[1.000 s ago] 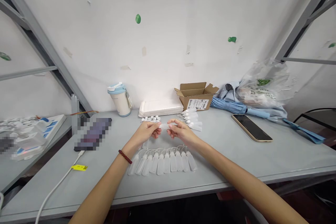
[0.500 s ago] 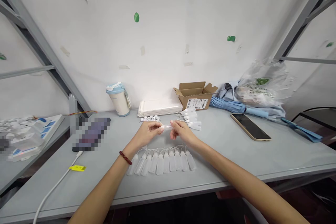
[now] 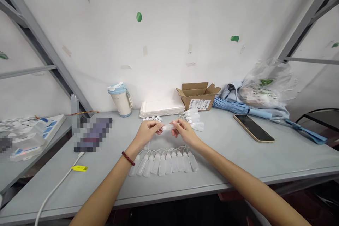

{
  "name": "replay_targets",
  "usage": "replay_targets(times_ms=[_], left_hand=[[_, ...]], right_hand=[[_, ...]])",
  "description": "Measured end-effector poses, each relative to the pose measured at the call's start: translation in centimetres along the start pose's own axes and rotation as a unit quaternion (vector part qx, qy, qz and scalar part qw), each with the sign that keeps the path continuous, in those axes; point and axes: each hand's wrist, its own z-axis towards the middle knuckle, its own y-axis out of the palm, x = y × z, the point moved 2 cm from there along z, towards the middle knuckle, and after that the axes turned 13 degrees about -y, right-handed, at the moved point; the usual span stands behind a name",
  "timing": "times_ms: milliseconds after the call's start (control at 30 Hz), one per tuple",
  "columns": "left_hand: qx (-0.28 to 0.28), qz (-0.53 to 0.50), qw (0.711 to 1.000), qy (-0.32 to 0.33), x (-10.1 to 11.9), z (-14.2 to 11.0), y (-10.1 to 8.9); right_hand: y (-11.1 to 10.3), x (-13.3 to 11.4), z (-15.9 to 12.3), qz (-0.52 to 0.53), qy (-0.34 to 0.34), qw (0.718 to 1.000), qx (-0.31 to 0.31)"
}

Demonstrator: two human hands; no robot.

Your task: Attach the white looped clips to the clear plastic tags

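Between my two hands is a small translucent plastic bottle (image 3: 167,127), held level just above the table. My left hand (image 3: 148,132) pinches its left end, where a white cap seems to be, mostly covered by the fingers. At the other end, the thumb and fingers of my right hand (image 3: 184,132) are closed on it. Nearer to me lies a row of similar flat translucent bottles (image 3: 168,165), side by side with white cords at their necks. Behind my right hand are more such bottles (image 3: 197,126), loosely stacked. Small white caps (image 3: 152,119) lie behind my left hand.
At the back stand a cup (image 3: 120,102), a stack of white trays (image 3: 162,107) and an open cardboard box (image 3: 197,99). A folded blue umbrella (image 3: 233,106), a plastic bag (image 3: 265,88) and a phone (image 3: 253,128) are on the right. A blurred-out device (image 3: 94,135) with a cable lies left.
The piece between my hands shows a wider translucent body now, where before a white cap and a thin clear part showed. Both hands have barely moved.
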Motion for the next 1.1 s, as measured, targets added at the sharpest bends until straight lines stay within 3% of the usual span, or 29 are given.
replay_targets(times_ms=[267,600,767,933,1100], left_hand=[[-0.109,0.028,0.992,-0.059,0.2,-0.7,0.6],[-0.095,-0.034,0.991,-0.089,0.2,-0.6,0.3],[-0.102,0.016,0.994,-0.024,0.5,-0.8,0.3],[-0.063,0.139,0.985,0.075,0.9,-1.2,0.5],[-0.028,0.197,0.969,0.145,1.1,-1.7,1.0]], right_hand=[[-0.4,-0.2,0.0,0.032,0.011,0.999,0.007],[-0.4,-0.7,-0.3,-0.093,-0.067,0.993,-0.009],[-0.6,-1.0,-0.3,-0.097,-0.048,0.994,0.001],[-1.0,-0.6,0.1,-0.091,-0.036,0.995,0.004],[-1.1,-0.2,0.2,-0.049,0.006,0.999,0.016]])
